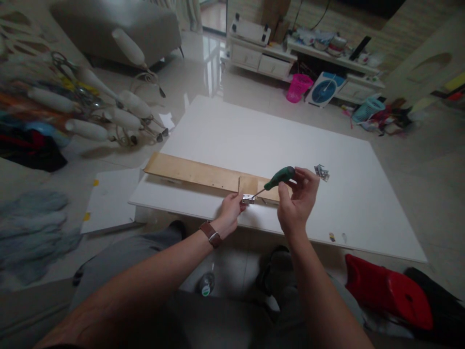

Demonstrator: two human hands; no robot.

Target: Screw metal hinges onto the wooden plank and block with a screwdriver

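Left hand [229,211], brown strap [210,234] at the wrist: pinching metal hinge [248,198] from its left end, with fingertips partly hidden behind the metal. Wooden strip [196,173] alongside: lying on white board [272,131] near its front edge, running rightward until hidden behind the other hand. Small wooden block [248,184] on the strip, directly beyond the hinge. Hinge position: at the strip's near edge, just right of the left palm. Contact between hinge and block: can't tell.

Next, green-handled screwdriver [279,178]: tilted, shank sloping down-left, tip at the hinge. Seating in a screw: too small to tell. Right hand [296,206]: pinching the screwdriver handle toward its dark butt end, with thumb on the near side, fingers bent, palm off the handle.

Further right on the board: loose metal hardware [321,172], in a small pile just beyond the right knuckles. Near the front edge, right of the right forearm: two small items [332,237], too small to identify. Off the board, lower right: red plastic object [392,293], near the front edge.
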